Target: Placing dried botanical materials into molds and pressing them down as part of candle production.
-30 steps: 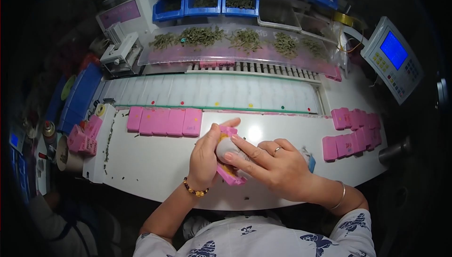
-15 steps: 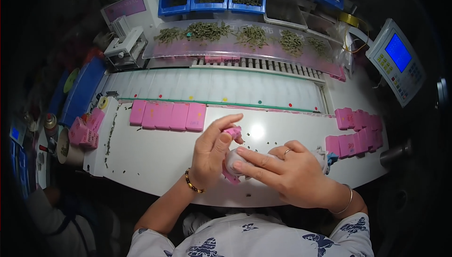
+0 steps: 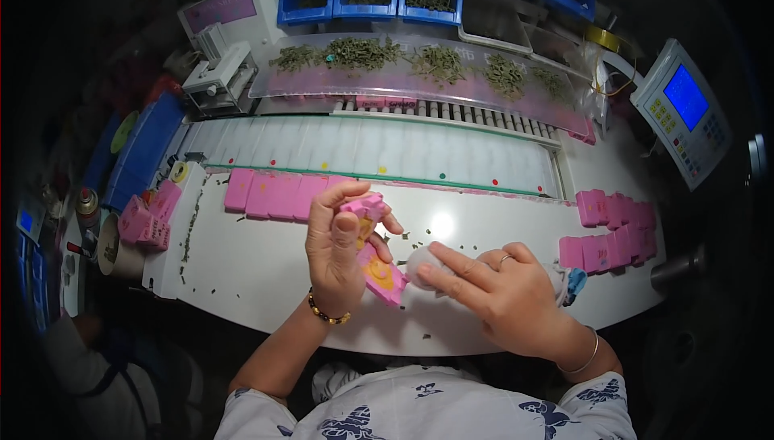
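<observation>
My left hand (image 3: 337, 251) is closed around a pink rubber mold (image 3: 385, 280), which is spread apart so that yellow patches show on its inner faces. Part of the mold lies behind my fingers. Just right of it, my right hand (image 3: 516, 299) grips a white, rounded cloth pouch (image 3: 422, 267), its fingers laid over the top. The pouch's gathered end, with a blue tie (image 3: 576, 282), sticks out beyond that hand. Pouch and mold are close together; whether they touch I cannot tell. Small dark green bits are scattered on the white tabletop (image 3: 266, 271) around both hands.
Pink blocks (image 3: 270, 197) stand in a row at left, with more (image 3: 617, 246) at right. Behind lie a white panel (image 3: 363, 142), a clear tray (image 3: 395, 85) of green pieces and blue bins (image 3: 367, 1). A keypad display (image 3: 681, 110) stands at right.
My left hand has moved left and turned the mold, baring its yellow inner faces. The white pouch, earlier against the mold, has shifted slightly right with my right hand.
</observation>
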Available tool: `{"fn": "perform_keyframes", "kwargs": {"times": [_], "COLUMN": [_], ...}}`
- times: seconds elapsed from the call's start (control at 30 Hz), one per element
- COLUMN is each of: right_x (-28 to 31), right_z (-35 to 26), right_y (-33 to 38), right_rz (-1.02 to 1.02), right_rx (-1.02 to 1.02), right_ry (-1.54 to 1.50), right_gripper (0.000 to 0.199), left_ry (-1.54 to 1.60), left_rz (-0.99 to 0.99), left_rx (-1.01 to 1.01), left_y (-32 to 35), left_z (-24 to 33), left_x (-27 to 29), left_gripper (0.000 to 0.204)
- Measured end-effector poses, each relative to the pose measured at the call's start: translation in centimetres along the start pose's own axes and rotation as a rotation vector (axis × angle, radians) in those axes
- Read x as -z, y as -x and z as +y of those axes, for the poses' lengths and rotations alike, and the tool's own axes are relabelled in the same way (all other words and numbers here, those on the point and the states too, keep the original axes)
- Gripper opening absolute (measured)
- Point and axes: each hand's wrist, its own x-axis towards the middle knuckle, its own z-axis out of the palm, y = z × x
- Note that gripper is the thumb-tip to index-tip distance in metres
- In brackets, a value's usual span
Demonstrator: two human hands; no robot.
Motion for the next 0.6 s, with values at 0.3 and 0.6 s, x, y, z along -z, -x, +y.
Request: {"fn": "perform_keyframes", "kwargs": {"times": [0.3, 0.6], "right_x": [-2.8, -4.4], "right_z": [2.5, -0.8], "right_y": [1.5, -1.2], "right_rz": [0.067, 0.631], "right_rx": [-0.237, 0.058], "right_ry": [-0.003, -0.416], "right_gripper": [0.059, 0.025], "left_ry": [0.557, 0.181], "left_rz": [0.079, 0.025], "left_rx": [0.455, 0.248], "left_y": [-0.8, 0.1], "left_z": [0.1, 0.2], "left_x": [-0.4, -3.3], "left_gripper": [0.042, 0.033]}}
